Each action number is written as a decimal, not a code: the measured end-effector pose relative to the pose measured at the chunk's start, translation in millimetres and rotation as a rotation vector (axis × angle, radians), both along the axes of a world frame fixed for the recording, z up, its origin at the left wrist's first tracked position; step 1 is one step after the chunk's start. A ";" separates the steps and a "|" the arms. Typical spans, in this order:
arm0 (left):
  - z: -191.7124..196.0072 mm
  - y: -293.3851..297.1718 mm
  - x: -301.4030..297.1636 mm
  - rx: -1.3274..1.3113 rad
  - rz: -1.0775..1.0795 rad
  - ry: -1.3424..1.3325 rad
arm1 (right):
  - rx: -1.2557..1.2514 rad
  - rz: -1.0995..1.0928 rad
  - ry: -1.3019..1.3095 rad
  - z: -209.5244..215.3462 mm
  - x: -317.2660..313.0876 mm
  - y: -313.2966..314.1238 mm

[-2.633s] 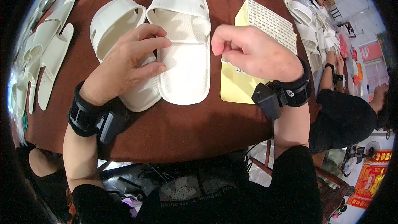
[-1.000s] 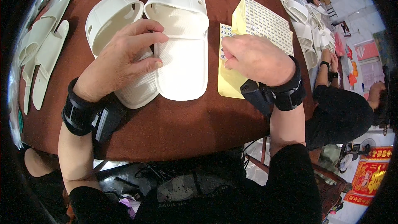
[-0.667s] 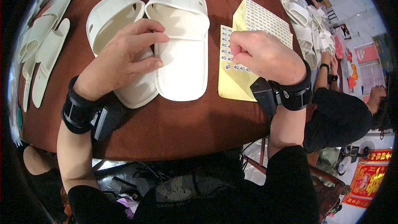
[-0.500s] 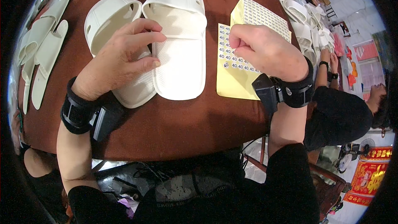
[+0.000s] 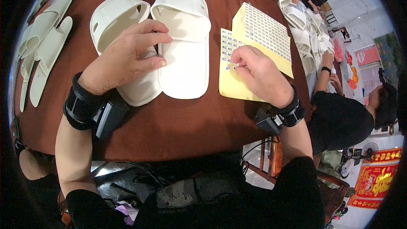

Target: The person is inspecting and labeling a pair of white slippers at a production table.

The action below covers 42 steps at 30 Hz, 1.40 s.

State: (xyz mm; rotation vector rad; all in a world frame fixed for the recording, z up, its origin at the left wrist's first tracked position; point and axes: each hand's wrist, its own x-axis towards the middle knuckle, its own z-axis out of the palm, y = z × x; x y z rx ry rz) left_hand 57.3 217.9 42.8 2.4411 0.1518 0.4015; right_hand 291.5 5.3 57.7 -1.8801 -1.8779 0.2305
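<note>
Two cream slide slippers lie side by side on a brown table (image 5: 178,127). My left hand (image 5: 127,57) rests on the heel of the left slipper (image 5: 116,17), fingertips touching the inner edge of the right slipper (image 5: 186,55). My right hand (image 5: 258,74) presses its fingertips on a yellow sheet of small white stickers (image 5: 231,80), pinching at one sticker near the sheet's left side. A second sticker sheet (image 5: 265,32) lies partly over it, farther back.
Several flat cream insoles (image 5: 42,38) lie at the table's left edge. More slippers (image 5: 303,38) are piled at the far right, where another person in black (image 5: 339,118) sits with a hand on the table. A further person is at the top right.
My right hand lifted off the yellow sheet, then came back down onto its left side and now pinches at a sticker. My left hand stayed on the slippers.
</note>
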 end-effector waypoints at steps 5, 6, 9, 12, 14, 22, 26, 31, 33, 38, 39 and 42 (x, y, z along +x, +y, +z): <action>0.9 0.2 0.5 -0.007 0.002 0.009 | 0.023 -0.042 -0.044 -5.6 -3.1 -4.0; 1.1 0.3 0.5 0.003 0.002 0.003 | 0.018 -0.046 -0.039 -6.2 -2.8 -3.8; 1.5 0.2 0.8 -0.010 0.004 0.008 | 0.029 -0.026 -0.002 -8.1 -0.8 -3.0; 1.7 0.0 0.5 -0.009 0.001 0.004 | 0.028 -0.028 0.033 -10.0 1.0 -2.5; 1.6 -0.2 0.2 -0.021 0.003 0.005 | 0.034 -0.018 0.058 -11.0 1.7 -2.2; 1.3 0.5 0.6 -0.007 0.009 0.010 | 0.002 -0.062 0.127 -12.4 0.0 -4.3; 0.8 0.9 0.6 -0.015 0.005 0.005 | 0.024 -0.048 0.113 -11.8 -0.5 -4.1; -0.6 0.5 0.1 -0.005 0.005 0.000 | 0.014 -0.043 0.093 -11.4 -1.1 -3.8; -1.0 1.0 -0.1 -0.005 0.003 0.001 | 0.028 -0.044 0.095 -12.1 -1.4 -3.4; -2.1 0.9 0.2 -0.005 0.024 0.012 | 0.039 -0.039 0.099 -12.8 -0.9 -3.1; -1.9 0.8 0.5 -0.001 0.019 0.002 | 0.035 -0.047 0.103 -12.7 -0.8 -3.2; -0.7 0.1 0.7 -0.004 0.021 0.001 | 0.014 -0.056 0.104 -12.1 -1.0 -3.6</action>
